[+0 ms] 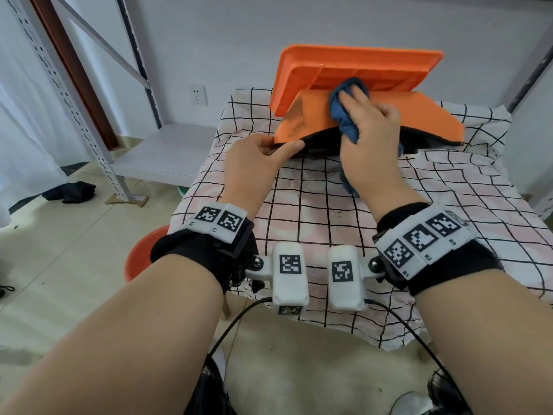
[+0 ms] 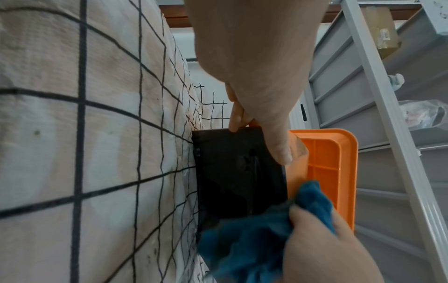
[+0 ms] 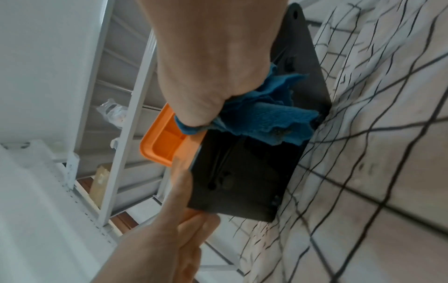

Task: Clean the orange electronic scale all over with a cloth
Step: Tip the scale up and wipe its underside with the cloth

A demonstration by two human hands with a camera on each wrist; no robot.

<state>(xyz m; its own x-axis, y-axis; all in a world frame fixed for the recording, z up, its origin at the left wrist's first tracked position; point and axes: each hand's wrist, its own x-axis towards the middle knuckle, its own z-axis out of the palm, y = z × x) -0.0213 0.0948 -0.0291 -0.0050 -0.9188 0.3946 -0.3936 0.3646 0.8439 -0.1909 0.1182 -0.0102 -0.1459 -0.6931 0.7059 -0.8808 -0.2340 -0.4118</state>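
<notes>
The orange scale (image 1: 425,115) is tipped up on the checked tablecloth (image 1: 329,205), so its black underside (image 2: 230,172) faces me. Its orange weighing pan (image 1: 344,64) stands tilted behind the body. My left hand (image 1: 263,154) pinches the scale's near left corner, thumb on the black base (image 3: 242,181). My right hand (image 1: 368,136) holds a bunched blue cloth (image 1: 344,115) and presses it on the orange body just under the pan. In the right wrist view the cloth (image 3: 266,118) spills over the black base's edge. The right fingertips are hidden in that view.
Grey metal shelving (image 1: 89,115) stands at the left, and another upright (image 1: 529,79) at the right. A red basin (image 1: 143,253) sits under the table's left edge. A dark rag (image 1: 71,191) lies on the floor. Black cables (image 1: 404,324) hang near my wrists.
</notes>
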